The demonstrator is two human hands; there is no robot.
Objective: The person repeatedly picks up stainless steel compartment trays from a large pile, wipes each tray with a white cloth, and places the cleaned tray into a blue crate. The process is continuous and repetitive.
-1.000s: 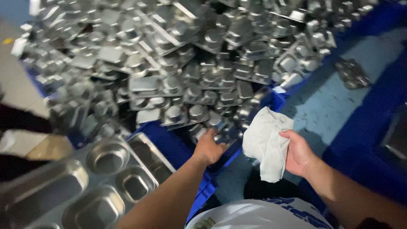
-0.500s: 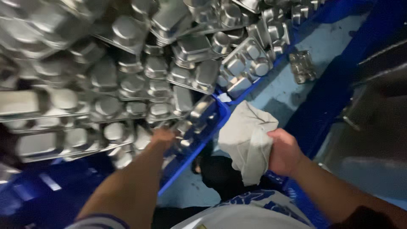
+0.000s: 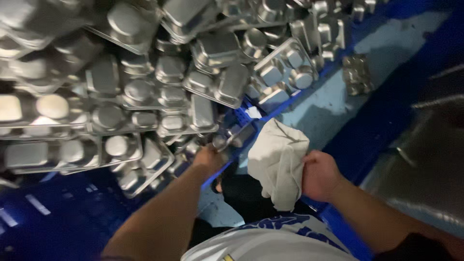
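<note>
The left hand (image 3: 209, 158) closes its fingers on the edge of a steel compartment tray (image 3: 231, 137) at the near rim of a big heap of steel trays (image 3: 145, 92). The right hand (image 3: 320, 175), fingers curled tight, grips a white cloth (image 3: 278, 162) hanging just beside it, above the blue floor (image 3: 319, 113).

Dim, motion-blurred view; glare on steel trays (image 3: 145, 92).

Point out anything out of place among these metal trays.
One compartmented steel tray lies alone on the pale blue floor, apart from the jumbled heap of steel trays. The left hand reaches into the heap; the right hand grips a white cloth.
</note>
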